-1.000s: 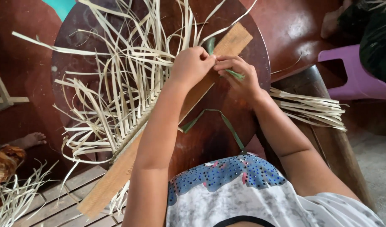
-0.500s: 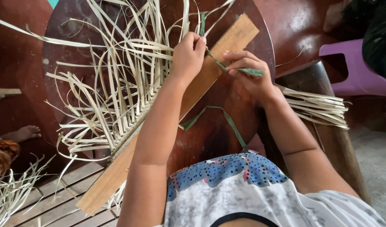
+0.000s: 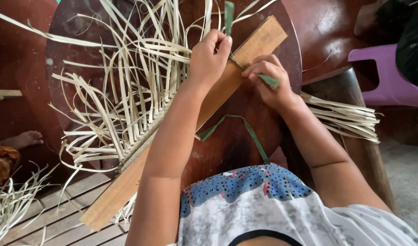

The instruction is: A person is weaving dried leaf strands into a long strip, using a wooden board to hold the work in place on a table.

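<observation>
The left hand point(image 3: 210, 54) is closed around a green leaf strip point(image 3: 229, 11) whose free end stands up above the fist, while the right hand point(image 3: 268, 77) pinches the same strip lower down, keeping it taut between them. Both work over a long wooden slat point(image 3: 127, 182) that lies diagonally on the round dark table point(image 3: 245, 150) and pins the edge of the pale woven strips point(image 3: 136, 95) flat. A second green strip point(image 3: 245, 130) lies slack near the body.

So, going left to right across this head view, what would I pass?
Bare foot → pale woven strips → left hand pinching a green strip → right hand → bundle of loose pale strips → purple plastic stool.
</observation>
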